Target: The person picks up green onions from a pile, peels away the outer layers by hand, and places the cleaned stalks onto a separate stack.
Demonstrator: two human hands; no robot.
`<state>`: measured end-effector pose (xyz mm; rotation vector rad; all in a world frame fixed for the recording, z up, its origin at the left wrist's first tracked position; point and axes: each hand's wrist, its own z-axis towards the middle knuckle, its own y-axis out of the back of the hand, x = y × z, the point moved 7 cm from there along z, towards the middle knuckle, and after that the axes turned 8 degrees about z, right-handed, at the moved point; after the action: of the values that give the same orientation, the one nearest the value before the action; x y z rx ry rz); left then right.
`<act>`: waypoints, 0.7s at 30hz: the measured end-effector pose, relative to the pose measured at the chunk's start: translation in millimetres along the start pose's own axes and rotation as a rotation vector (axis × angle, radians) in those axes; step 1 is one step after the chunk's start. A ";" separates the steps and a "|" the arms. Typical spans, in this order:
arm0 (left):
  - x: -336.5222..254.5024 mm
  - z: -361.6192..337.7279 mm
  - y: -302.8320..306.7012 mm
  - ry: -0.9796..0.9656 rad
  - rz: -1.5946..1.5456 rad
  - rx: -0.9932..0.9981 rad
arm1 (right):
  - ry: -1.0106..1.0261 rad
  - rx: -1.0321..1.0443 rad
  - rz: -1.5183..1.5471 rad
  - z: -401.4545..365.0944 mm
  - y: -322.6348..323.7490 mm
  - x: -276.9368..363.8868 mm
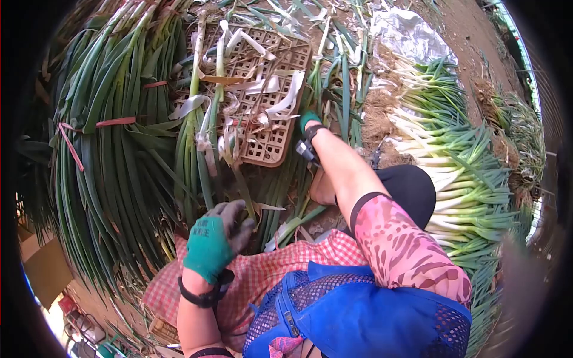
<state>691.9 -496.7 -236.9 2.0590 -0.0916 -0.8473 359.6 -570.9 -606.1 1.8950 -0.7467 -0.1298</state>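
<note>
My left hand point(216, 235), in a green glove with a dark grey palm, hovers near my lap with its curved fingers apart. Nothing shows in its grasp; long green onion stalks point(194, 149) lie just beyond it. My right hand point(308, 119), also gloved in green, reaches down at the right edge of an upturned beige plastic crate point(262, 154). Its fingers are hidden from me, so its grip cannot be made out. Peeled pale skins point(287, 98) and dry leaves litter the crate's lattice top.
A tall heap of green onions point(101, 173) tied with red bands stands at the left. To the right, cleaned green onions point(441, 167) lie in a long row, roots inward. Crumpled silver sheeting point(412, 36) is at the back. My bent knee point(409, 191) is beside the row.
</note>
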 end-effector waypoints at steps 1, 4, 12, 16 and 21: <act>1.9 -0.6 0.5 0.008 -0.003 -0.002 | -0.030 0.012 0.000 -3.3 -22.7 -3.6; 9.8 2.5 -6.6 0.082 -0.027 0.069 | -0.108 0.189 -0.048 -15.5 -64.1 -7.5; 5.8 8.6 -1.8 0.064 -0.017 0.049 | 0.078 0.344 -0.311 9.2 -10.0 -8.8; -3.6 5.3 2.0 -0.015 0.026 -0.020 | 0.232 0.132 -0.358 17.1 99.4 -25.1; -6.9 9.1 0.7 0.015 -0.103 -0.107 | 0.339 0.094 -0.015 -3.0 200.9 -30.8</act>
<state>681.3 -501.1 -236.2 1.9826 0.0669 -0.8805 248.4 -603.5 -439.1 1.9457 -0.5137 0.2167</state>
